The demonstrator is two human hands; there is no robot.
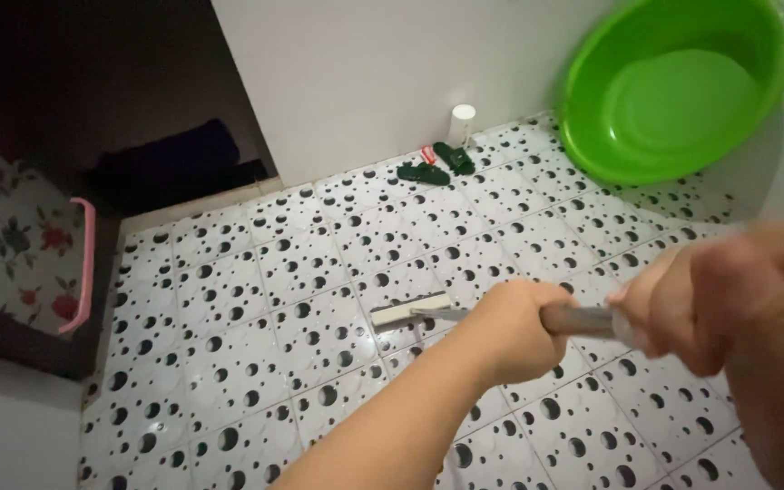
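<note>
Head view, and we've got both fists wrapped tight round the metal handle (583, 318) of a floor squeegee: left hand (519, 331) ahead, right hand (710, 304) behind, blurred. The squeegee's pale blade (407, 312) sits down on the spotted floor tiles (229, 363). Against the wall leans a green basin (673, 86), with dark slippers (437, 165) and a white bottle (462, 122) nearby.

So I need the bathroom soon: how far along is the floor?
Done: the slippers and green basin sit by the wall, off the open floor. In hand: the left hand and right hand both grip the handle, with the wiper head on the tiles mid-floor. Left: I can't tell which tiles are wet or already wiped.
</note>
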